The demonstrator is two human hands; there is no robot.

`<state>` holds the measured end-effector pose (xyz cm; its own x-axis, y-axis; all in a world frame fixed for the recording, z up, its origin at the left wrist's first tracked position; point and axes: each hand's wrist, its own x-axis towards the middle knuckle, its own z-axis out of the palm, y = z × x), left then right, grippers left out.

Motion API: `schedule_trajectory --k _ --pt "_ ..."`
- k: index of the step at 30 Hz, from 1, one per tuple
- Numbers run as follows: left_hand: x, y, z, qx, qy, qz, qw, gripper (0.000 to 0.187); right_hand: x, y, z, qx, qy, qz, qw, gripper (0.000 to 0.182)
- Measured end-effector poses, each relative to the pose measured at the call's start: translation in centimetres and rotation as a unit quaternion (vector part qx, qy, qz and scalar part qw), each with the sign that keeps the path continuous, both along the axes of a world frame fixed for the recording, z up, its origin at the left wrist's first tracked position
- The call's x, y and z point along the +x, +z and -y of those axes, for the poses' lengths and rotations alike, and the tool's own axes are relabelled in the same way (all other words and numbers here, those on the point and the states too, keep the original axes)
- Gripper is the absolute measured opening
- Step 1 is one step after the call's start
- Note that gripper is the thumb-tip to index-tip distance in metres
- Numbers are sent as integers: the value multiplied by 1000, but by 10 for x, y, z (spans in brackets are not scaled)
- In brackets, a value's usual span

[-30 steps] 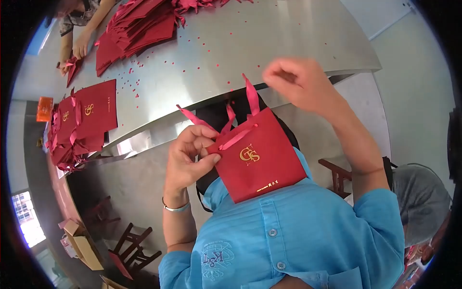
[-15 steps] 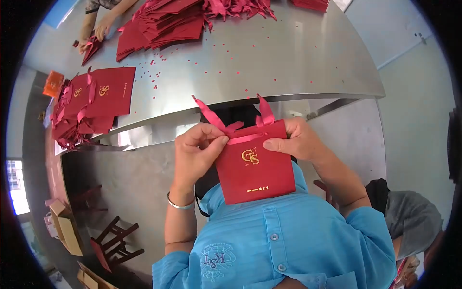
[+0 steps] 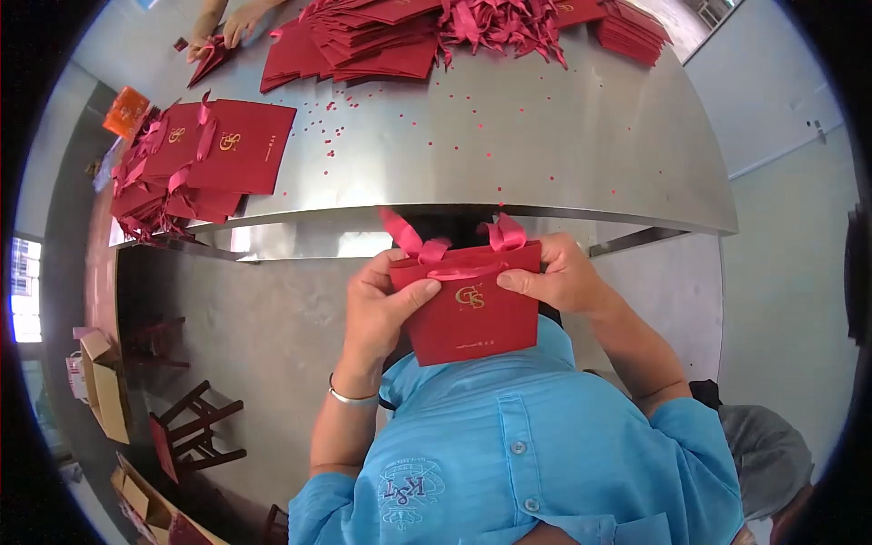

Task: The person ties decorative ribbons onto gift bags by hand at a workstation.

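Observation:
A red paper bag [image 3: 472, 318] with gold lettering is held in front of my blue shirt, below the table's near edge. My left hand [image 3: 381, 295] grips its upper left corner, thumb on the front face. At the upper right corner my right hand [image 3: 554, 277] pinches it the same way, with the fingers behind. A pink ribbon [image 3: 468, 272] crosses the front near the top edge. Two ribbon ends, one at the left [image 3: 413, 238] and one at the right [image 3: 506, 233], stand up above the bag.
On the metal table [image 3: 563, 163] lie a pile of red bags at the left [image 3: 241, 150], another pile [image 3: 363, 45], heaped ribbons [image 3: 500, 23] and small red dots. A co-worker's hands [image 3: 238, 25] hold a red piece. A wooden stool [image 3: 195, 431] stands on the floor.
My left hand has shifted from pinching the ribbon to gripping the bag's upper left corner. The bag's bottom edge has risen slightly, and the ribbon ends have tilted. The table's contents appear farther right.

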<state>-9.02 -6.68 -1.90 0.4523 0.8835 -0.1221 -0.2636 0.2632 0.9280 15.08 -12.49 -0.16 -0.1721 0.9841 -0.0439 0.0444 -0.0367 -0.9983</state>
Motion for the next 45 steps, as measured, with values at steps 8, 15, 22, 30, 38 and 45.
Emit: schedule_trajectory --k 8,15,22,30,38,45 --pt "11 -17 -9 -29 -26 114 993 21 4 -19 -5 -31 -14 -24 999 26" --pt "16 -27 -19 -42 -47 55 996 24 1 -25 -13 -64 -65 -94 991 33" --pt "17 -21 -30 -75 -79 47 993 19 -2 -31 -25 -37 -9 -80 996 32" --pt "16 -7 -35 -51 -37 73 995 15 1 -19 -26 -36 48 -44 997 34" --pt "7 15 -57 -6 -65 108 992 15 -3 -10 -28 -17 87 -31 996 35" --pt "6 20 -68 -83 -82 123 986 21 -3 -16 -28 -5 97 -33 995 34"
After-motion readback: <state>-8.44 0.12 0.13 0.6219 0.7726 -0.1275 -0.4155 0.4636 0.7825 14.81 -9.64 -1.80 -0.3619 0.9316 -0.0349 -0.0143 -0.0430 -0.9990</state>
